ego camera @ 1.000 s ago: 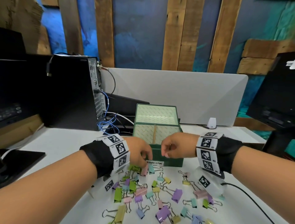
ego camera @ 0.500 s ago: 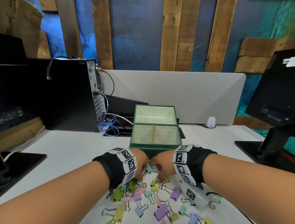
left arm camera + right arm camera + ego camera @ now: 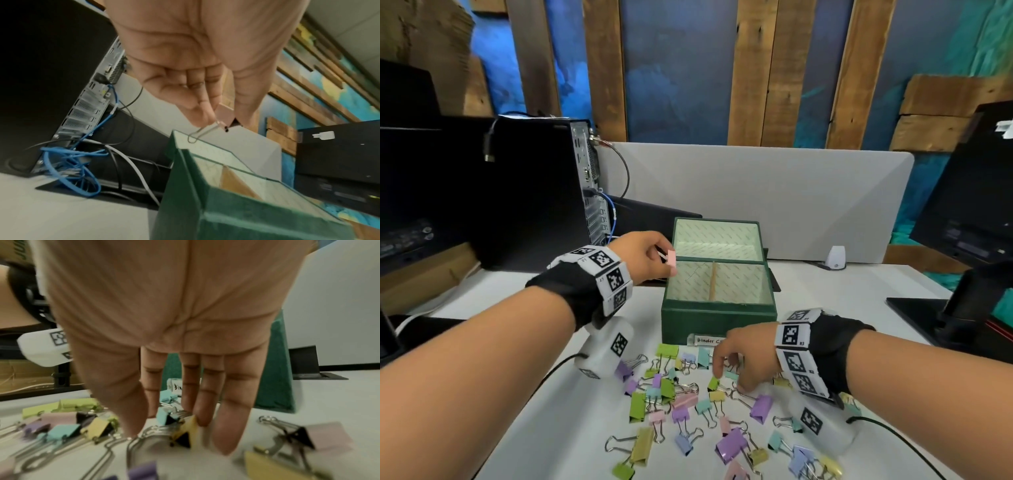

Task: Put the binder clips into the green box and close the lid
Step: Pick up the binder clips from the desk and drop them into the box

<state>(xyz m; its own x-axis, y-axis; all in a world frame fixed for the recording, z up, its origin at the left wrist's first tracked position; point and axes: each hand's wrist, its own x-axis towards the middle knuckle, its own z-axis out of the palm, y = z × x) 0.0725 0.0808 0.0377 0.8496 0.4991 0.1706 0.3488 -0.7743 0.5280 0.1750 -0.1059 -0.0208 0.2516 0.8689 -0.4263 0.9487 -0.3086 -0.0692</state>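
Seen from the head: left hand [image 3: 645, 257] up high, just beside the left wall of the green box [image 3: 717, 320], pinching a pink clip [image 3: 671, 261]. Only a small pink square showing there. From the left wrist, more to see — the pink clip [image 3: 225, 113] squeezed between thumb and fingers [image 3: 202, 112], its thin wire loop hanging down over the box's left rim [image 3: 186, 151].

Right hand [image 3: 748, 356] down low over the pile of binder clips [image 3: 688, 404] on the white table [image 3: 842, 291], in front of the box. From the head, only its back showing, fingers hidden. From the right wrist, right hand [image 3: 164, 337] with fingers [image 3: 232, 426] pointing straight down and spread a little, tips touching the clips, a yellow clip [image 3: 186, 433] right under them. Not curled round anything — no grip to see yet.

Box dark green outside, pale with a criss-cross pattern inside, split in two halves by a wooden strip [image 3: 712, 282]. Lid [image 3: 717, 236] standing open behind it. Nothing inside either half. A white label [image 3: 709, 340] on the front, partly hidden by the right hand. Clips on the table in green, purple, pink, blue and yellow, with silver wire handles, scattered below both hands.
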